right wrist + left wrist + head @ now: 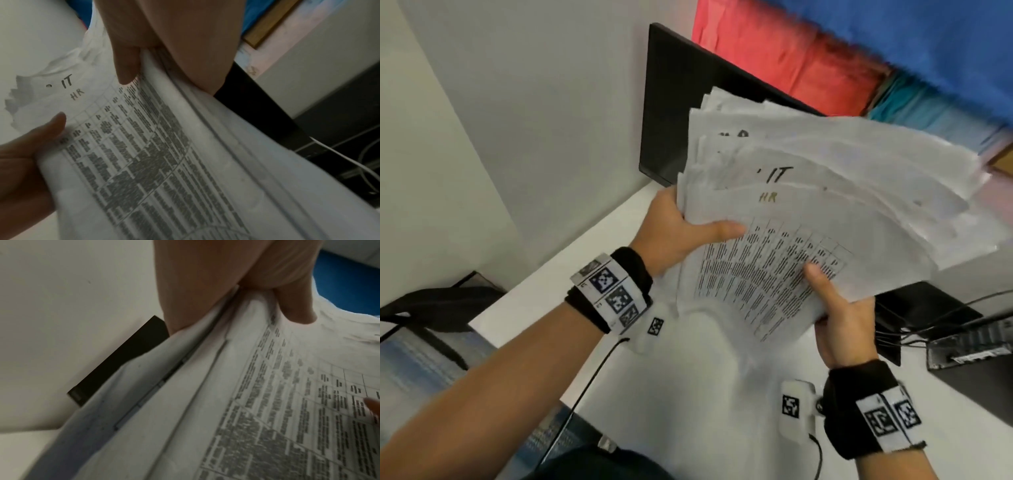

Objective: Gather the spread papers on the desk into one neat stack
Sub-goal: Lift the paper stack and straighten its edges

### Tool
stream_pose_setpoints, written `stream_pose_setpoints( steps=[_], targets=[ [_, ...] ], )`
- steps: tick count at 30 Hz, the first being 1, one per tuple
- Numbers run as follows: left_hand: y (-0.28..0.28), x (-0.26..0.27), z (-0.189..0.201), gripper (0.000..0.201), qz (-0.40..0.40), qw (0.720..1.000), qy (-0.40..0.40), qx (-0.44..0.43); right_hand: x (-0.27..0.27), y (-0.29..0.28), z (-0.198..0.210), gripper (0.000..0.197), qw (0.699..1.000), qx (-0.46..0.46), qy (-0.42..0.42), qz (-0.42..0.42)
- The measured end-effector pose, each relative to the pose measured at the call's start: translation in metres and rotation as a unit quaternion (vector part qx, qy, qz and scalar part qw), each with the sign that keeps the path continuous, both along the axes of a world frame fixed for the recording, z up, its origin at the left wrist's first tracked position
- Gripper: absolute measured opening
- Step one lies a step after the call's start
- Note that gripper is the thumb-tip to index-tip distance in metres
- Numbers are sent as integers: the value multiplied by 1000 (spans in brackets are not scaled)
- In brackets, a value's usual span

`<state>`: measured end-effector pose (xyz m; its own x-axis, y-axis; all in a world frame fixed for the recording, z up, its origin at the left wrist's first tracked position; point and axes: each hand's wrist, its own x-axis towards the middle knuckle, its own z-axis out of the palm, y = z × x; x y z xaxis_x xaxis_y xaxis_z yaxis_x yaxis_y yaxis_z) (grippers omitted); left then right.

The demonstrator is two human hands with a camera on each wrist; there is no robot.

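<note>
A fanned bundle of white papers point(808, 212) is held up above the white desk point(688, 394), its sheets offset from one another. The top sheet carries a printed table and the handwritten letters HR; the one behind it reads IT. My left hand point(681, 233) grips the bundle's left edge, thumb across the top sheet. My right hand point(839, 318) grips the lower right corner, thumb on the printed table. In the left wrist view the left thumb point(294, 305) presses on the papers point(246, 402). In the right wrist view the right thumb point(127, 65) lies on the papers point(164, 162).
A black monitor point(674, 102) stands at the desk's back against the white wall. Black devices with cables point(941, 325) sit on the right of the desk. Red, teal and blue cloth point(825, 51) hangs behind. A black chair point(431, 305) is at the left.
</note>
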<state>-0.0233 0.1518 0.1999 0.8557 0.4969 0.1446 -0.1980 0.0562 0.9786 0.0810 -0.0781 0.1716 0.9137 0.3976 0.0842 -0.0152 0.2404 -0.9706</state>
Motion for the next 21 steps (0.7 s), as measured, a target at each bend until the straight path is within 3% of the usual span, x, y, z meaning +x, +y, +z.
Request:
stream_pose_setpoints(
  steps=[3,7,9,12,14,17,19,21],
  targets=[
    [1,2,-1,59,35,999,-36,12,-1,5,-8,66,999,-31,-26,-4],
    [0,12,-25,62,82,997,-8,11,0,11,-41,46,993,-115,5,-37],
    [1,16,-31,55,78,997,21,8,2,13,-53,41,988,-149,21,-35],
    [4,24,-32,26,68,996,53,4,8,16,-57,39,986,-162,36,-35],
    [7,26,-29,16,73,996,52,3,13,14,-61,51,985,-167,37,-34],
    [17,24,-20,25,96,994,25,-43,17,3,-79,87,971,-216,77,-60],
    [26,22,-17,34,110,986,-14,-128,16,-8,-94,109,957,-237,147,-74],
    [38,20,-20,39,94,967,-47,-233,13,-16,-106,126,957,-169,229,-63]
  ],
)
